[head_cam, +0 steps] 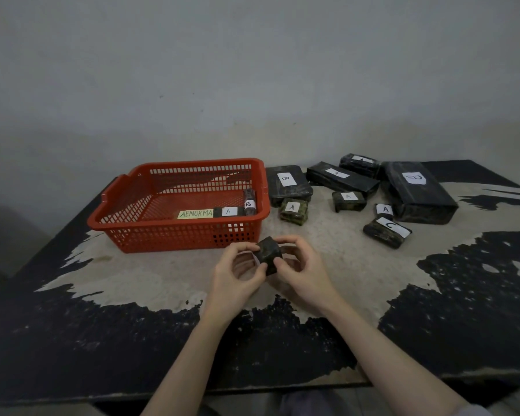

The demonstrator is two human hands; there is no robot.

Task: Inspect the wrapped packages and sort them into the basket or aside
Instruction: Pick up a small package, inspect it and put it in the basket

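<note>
Sitting at the left of the worn, paint-flaked dark table (72, 325), the red slotted plastic basket (126, 232) has a yellow paper tag reading ABNORMA… (194, 214) lying on its floor, so it likely serves as the bin for rejects. Two dark wrapped packages lie in its near right corner: a small one labelled A (228, 211) flat beside the tag, and a narrow one labelled B (249, 202) propped against the right wall.

Just in front of the basket's near right corner, both hands hold a small dark wrapped block (269, 255) above the tabletop. The left hand (237, 274) curls its fingers and thumb round the block's left side; the right hand (300, 271) pinches the right side. Its white label is not showing, which suggests it is being turned for checking; the sorting call looks unmade.

To the right, the unsorted or set-aside pile lies label-up so letters read easily: a flat B package (287, 183), several small A packages (293, 210), a long A box (341, 177), a C packet (386, 231) and a large D box (418, 190).
</note>
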